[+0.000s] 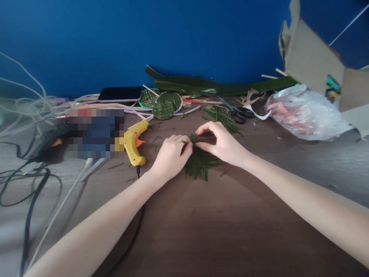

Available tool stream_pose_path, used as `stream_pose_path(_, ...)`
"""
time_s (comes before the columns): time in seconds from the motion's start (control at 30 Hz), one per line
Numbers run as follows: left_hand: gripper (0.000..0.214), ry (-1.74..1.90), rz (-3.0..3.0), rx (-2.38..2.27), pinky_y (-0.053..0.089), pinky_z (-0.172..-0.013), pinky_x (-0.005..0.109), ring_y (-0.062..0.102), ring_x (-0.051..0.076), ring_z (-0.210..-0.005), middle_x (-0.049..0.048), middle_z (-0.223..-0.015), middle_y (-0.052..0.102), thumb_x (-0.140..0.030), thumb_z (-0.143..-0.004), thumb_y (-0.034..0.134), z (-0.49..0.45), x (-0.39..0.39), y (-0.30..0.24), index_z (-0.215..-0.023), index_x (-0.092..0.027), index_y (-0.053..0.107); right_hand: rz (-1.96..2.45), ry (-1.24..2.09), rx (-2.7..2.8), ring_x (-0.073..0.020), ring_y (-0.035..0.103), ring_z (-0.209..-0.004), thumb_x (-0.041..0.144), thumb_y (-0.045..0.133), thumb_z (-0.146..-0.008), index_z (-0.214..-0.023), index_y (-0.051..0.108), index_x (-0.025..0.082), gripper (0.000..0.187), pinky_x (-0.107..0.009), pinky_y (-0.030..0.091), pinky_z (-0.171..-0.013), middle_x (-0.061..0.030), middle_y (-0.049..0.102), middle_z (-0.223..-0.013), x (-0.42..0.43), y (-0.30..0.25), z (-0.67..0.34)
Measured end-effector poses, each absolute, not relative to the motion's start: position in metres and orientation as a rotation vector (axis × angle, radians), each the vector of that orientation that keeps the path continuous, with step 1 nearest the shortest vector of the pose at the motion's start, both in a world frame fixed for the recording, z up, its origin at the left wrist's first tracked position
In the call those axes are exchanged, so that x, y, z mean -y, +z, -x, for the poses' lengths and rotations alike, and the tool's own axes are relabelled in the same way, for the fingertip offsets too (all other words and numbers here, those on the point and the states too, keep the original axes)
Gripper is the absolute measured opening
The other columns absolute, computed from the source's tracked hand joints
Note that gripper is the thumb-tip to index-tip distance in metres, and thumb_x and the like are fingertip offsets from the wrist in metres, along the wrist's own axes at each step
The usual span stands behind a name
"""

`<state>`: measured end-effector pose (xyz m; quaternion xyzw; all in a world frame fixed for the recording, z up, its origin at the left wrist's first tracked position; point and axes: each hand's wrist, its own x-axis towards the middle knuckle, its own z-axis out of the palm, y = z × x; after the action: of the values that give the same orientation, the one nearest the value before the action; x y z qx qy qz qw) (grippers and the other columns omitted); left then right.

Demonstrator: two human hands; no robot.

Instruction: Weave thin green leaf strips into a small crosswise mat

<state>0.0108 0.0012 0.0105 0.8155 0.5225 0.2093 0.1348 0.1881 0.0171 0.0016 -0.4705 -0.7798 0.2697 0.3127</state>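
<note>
A woven mat of green leaf strips point(200, 165) with fringed ends lies on the brown table between my hands. My left hand point(173, 156) is at its left side, thumb and fingers pinched on the end of a narrow leaf strip. Over the right part of the weave my right hand point(221, 142) is curved, with thumb and forefinger apart and nothing clearly gripped between them. The hands hide the far part of the weave. Just behind lies a heap of cut leaf strips point(221, 119), beside black-handled scissors point(240, 114).
Left of my hands lies a yellow glue gun point(134, 144) with its cord trailing forward. A phone point(119, 94), woven leaf discs point(165, 105) and long leaves point(201, 85) line the blue wall. Cables point(33, 215) spread at left; a plastic bag point(308, 111) and cardboard point(314, 50) stand right.
</note>
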Motion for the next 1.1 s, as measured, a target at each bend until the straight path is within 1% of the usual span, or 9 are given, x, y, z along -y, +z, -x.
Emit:
stream_pose_path(0.13, 0.017, 0.616, -2.374, -1.503, 0.044, -0.081, 0.035, 0.058, 0.021, -0.086, 0.005, -0.084, 0.065, -0.016, -0.086, 0.042, -0.0103, -0.0013, 0.0096, -0.077, -0.017, 0.057, 1.26, 0.663, 2.087, -0.0237, 0.051, -0.101, 0.023, 0.062, -0.074, -0.091, 0.048, 0.023, 0.021, -0.044, 0.037, -0.091, -0.0053, 0.058, -0.098, -0.0145, 0.0027, -0.1863)
stream_pose_path(0.27, 0.017, 0.614, -2.387, -1.503, 0.044, -0.08, 0.036, 0.058, 0.021, -0.086, 0.0055, -0.085, 0.065, -0.017, -0.086, 0.042, -0.0103, -0.0011, 0.0094, -0.078, -0.017, 0.056, 1.262, 0.613, 2.123, -0.0246, 0.05, -0.102, 0.02, 0.061, -0.073, -0.092, 0.047, 0.023, 0.024, -0.044, 0.039, -0.089, -0.0063, 0.057, -0.098, -0.0128, 0.0033, -0.1844)
stream_pose_path(0.53, 0.017, 0.613, -2.367, -1.502, 0.044, -0.08, 0.035, 0.058, 0.022, -0.086, 0.0055, -0.084, 0.065, -0.017, -0.086, 0.041, -0.0106, -0.0011, 0.0098, -0.078, -0.017, 0.056, 1.18, 0.731, 2.081, -0.0228, 0.051, -0.103, 0.019, 0.061, -0.074, -0.093, 0.045, 0.024, 0.026, -0.046, 0.039, -0.093, -0.0055, 0.057, -0.101, -0.0136, 0.0001, -0.1877)
stream_pose_path(0.77, 0.017, 0.611, -2.345, -1.496, 0.044, -0.08, 0.035, 0.058, 0.021, -0.086, 0.0053, -0.084, 0.064, -0.016, -0.085, 0.041, -0.0101, -0.001, 0.0113, -0.076, -0.017, 0.055, 1.041, 0.909, 2.006, -0.0195, 0.056, -0.103, 0.016, 0.059, -0.076, -0.094, 0.042, 0.023, 0.026, -0.041, 0.043, -0.093, -0.0046, 0.058, -0.103, -0.0128, 0.0014, -0.1874)
stream_pose_path(1.1, 0.019, 0.614, -2.327, -1.475, 0.043, -0.081, 0.035, 0.058, 0.021, -0.086, 0.0048, -0.084, 0.065, -0.016, -0.087, 0.04, -0.0093, -0.0028, 0.0099, -0.075, -0.017, 0.054, 0.963, 0.952, 1.983, -0.017, 0.058, -0.103, 0.009, 0.052, -0.077, -0.095, 0.041, 0.023, 0.025, -0.04, 0.042, -0.097, -0.004, 0.061, -0.099, -0.0127, 0.0025, -0.187)
